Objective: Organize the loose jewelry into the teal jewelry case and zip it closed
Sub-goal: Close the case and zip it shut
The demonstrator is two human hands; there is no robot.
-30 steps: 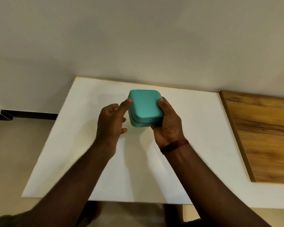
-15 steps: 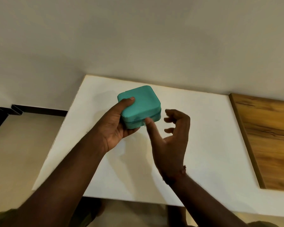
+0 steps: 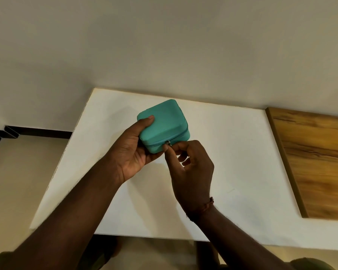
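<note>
A white table stands with its far edge against a pale wall. Its top is flat and matte, and its left edge shows against a beige floor. A wooden board with dark grain lies on its right side, its long edge running from the wall toward the near edge.

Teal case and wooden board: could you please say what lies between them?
Between case and board, only bare white table, in the head view.
</note>
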